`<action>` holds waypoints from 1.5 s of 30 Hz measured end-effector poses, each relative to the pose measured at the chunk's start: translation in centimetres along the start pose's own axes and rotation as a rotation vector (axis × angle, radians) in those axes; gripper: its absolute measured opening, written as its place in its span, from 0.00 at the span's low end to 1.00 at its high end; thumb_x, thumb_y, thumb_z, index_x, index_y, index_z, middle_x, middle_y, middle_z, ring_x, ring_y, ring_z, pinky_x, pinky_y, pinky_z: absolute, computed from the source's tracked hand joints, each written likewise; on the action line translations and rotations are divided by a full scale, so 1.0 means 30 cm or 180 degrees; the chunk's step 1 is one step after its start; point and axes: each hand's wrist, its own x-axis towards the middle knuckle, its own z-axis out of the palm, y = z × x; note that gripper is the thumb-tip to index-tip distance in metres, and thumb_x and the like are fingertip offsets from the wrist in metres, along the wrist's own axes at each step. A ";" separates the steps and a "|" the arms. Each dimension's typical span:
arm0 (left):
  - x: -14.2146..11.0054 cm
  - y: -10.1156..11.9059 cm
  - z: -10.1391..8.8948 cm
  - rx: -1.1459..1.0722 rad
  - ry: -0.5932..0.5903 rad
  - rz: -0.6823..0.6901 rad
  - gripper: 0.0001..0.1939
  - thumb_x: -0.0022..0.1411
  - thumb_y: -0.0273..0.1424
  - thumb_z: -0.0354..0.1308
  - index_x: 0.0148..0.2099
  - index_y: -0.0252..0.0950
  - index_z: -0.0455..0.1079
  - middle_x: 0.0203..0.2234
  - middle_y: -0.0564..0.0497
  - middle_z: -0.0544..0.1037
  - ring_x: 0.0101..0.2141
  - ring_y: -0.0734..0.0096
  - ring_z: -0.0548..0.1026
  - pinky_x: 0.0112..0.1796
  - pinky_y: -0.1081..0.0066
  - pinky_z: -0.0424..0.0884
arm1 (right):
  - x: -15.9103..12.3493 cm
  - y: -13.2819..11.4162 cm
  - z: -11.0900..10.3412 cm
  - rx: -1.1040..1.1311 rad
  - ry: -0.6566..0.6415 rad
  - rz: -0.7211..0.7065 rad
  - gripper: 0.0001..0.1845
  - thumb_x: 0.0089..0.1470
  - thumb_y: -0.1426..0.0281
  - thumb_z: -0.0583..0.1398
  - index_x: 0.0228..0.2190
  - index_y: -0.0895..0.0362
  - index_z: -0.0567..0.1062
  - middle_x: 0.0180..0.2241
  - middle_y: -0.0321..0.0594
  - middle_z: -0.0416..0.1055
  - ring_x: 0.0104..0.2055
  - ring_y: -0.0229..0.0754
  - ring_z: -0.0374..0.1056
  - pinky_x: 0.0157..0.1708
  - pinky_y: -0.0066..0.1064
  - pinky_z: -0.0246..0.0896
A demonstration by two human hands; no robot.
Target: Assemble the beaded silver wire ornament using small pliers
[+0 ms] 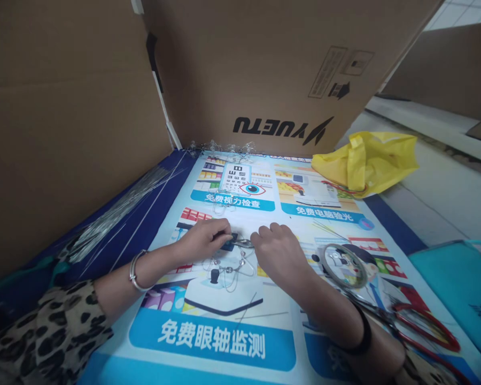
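Near the middle of the sheet, my left hand is closed in a pinch on a bent thin wire piece with loops, which hangs below my fingers. My right hand is wrapped round pliers. Their metal jaws point left and meet the wire close to my left fingertips; the handles are hidden in my fist. A few straight wires lie just below the hands. Another looped wire piece rests above them.
A roll of clear tape and red-handled scissors lie by my right forearm. Straight wires are bundled at left. More looped wire pieces line the back, before tall cardboard. A yellow bag sits back right.
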 end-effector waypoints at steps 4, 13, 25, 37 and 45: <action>-0.001 0.001 0.000 0.0122 0.0035 0.0115 0.06 0.59 0.25 0.48 0.30 0.35 0.63 0.23 0.55 0.69 0.25 0.77 0.66 0.27 0.77 0.60 | 0.004 -0.002 -0.003 -0.0034 -0.0018 -0.0007 0.06 0.48 0.79 0.55 0.24 0.57 0.69 0.25 0.41 0.67 0.30 0.43 0.59 0.27 0.34 0.36; -0.004 0.000 0.005 0.0314 0.0048 0.0384 0.07 0.58 0.23 0.46 0.30 0.35 0.63 0.24 0.54 0.70 0.26 0.76 0.66 0.28 0.76 0.61 | 0.005 0.001 -0.007 0.0046 -0.0138 0.0066 0.07 0.48 0.78 0.54 0.25 0.57 0.70 0.25 0.41 0.68 0.30 0.43 0.59 0.26 0.34 0.36; -0.001 -0.024 0.004 -0.0391 -0.0050 -0.0335 0.07 0.60 0.30 0.51 0.30 0.34 0.64 0.24 0.55 0.69 0.26 0.77 0.66 0.28 0.76 0.61 | -0.008 0.003 -0.009 -0.0050 -0.0055 0.0157 0.06 0.47 0.78 0.55 0.25 0.56 0.70 0.26 0.41 0.66 0.32 0.44 0.57 0.29 0.34 0.38; 0.001 -0.007 0.003 -0.0390 -0.0085 -0.0340 0.09 0.59 0.30 0.51 0.27 0.34 0.62 0.21 0.56 0.66 0.24 0.78 0.63 0.25 0.77 0.59 | -0.007 -0.005 -0.009 -0.0065 -0.0097 0.0115 0.05 0.48 0.77 0.55 0.26 0.57 0.70 0.27 0.42 0.67 0.32 0.44 0.58 0.29 0.34 0.39; 0.002 -0.008 0.003 -0.0308 -0.0112 -0.0248 0.07 0.60 0.28 0.50 0.29 0.34 0.64 0.22 0.55 0.69 0.24 0.77 0.66 0.27 0.76 0.61 | 0.002 -0.007 -0.008 -0.0091 -0.0114 0.0033 0.06 0.48 0.78 0.55 0.26 0.57 0.70 0.27 0.42 0.67 0.32 0.44 0.58 0.28 0.34 0.38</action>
